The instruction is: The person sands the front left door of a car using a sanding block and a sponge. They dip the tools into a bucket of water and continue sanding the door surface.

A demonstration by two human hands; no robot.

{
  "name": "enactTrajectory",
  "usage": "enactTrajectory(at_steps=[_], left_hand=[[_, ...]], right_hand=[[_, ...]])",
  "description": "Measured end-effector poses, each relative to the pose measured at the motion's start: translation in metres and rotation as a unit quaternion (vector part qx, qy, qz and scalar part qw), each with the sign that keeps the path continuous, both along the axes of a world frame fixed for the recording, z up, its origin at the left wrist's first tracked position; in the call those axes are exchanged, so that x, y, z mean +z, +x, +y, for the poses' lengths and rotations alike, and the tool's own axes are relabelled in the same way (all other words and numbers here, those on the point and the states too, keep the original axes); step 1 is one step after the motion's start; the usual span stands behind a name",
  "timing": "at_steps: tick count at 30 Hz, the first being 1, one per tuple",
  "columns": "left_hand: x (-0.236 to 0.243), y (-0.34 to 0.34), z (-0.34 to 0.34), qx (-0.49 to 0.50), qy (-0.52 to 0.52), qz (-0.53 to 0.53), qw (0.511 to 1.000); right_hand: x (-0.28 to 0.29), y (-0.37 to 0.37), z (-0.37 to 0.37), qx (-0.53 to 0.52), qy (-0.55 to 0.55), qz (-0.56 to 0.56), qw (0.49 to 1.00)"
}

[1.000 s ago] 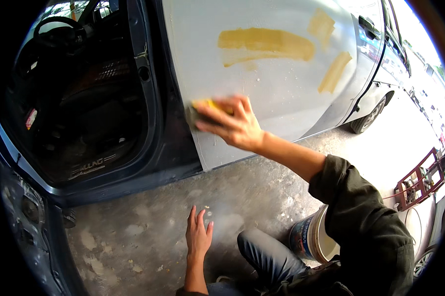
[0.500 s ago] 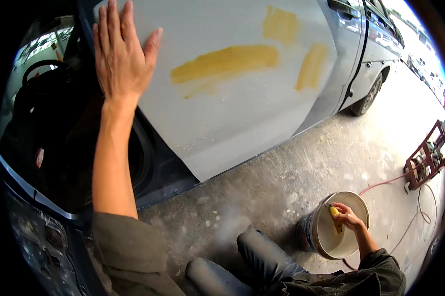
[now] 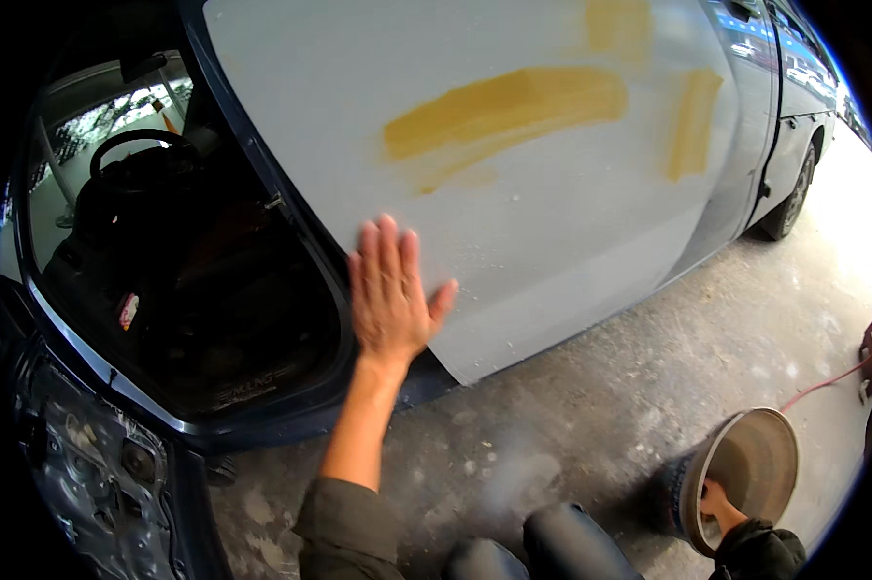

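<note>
My left hand [image 3: 389, 295] lies flat with fingers spread at the front edge of a grey-primed car door [image 3: 561, 203], touching or just over its lower part. Above and to the right of the hand, yellow-brown filler patches [image 3: 513, 108] mark the door's surface, and small water drops dot the grey below them. Down at the lower right, my right hand [image 3: 716, 501] reaches inside a round bucket [image 3: 784, 464]. Its fingers look curled, but the tips and whatever they hold are hidden in the bucket.
At the left, the front door opening shows a steering wheel [image 3: 146, 140] in a dark cabin. An open door's inner side [image 3: 117, 474] stands at the lower left. Stained concrete floor [image 3: 571, 416] lies below the car. A red hose [image 3: 822, 382] runs right from the bucket.
My left hand has moved down and right along the door's edge in the view. My right hand, which held a yellow block over the bucket, has gone down inside it. The view has shifted left.
</note>
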State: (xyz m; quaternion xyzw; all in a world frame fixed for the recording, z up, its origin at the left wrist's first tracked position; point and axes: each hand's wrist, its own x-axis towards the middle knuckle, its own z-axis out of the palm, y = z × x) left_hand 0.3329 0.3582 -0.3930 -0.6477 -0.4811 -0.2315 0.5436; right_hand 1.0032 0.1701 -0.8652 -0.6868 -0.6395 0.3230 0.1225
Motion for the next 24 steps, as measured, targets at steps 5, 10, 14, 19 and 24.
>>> enactTrajectory(at_steps=[5,10,14,19,24], left_hand=[[-0.105,-0.010,-0.002,0.003,-0.082,0.033,0.996],[-0.126,0.006,-0.037,-0.085,-0.325,-0.037,0.941],[-0.040,0.019,-0.049,-0.127,-0.408,-0.025,0.904],[0.122,0.037,-0.047,-0.136,-0.451,0.048,0.881],[0.290,0.038,-0.050,-0.112,-0.484,0.093,0.863]], right_hand=[[-0.011,-0.001,0.005,0.275,0.103,-0.322,0.900],[0.084,-0.011,0.011,0.230,-0.004,-0.226,0.947],[0.245,-0.017,0.027,0.209,0.071,-0.167,0.961],[0.502,-0.082,0.104,0.379,0.098,-0.289,0.873],[0.700,-0.202,0.175,0.385,0.261,-0.289,0.837]])
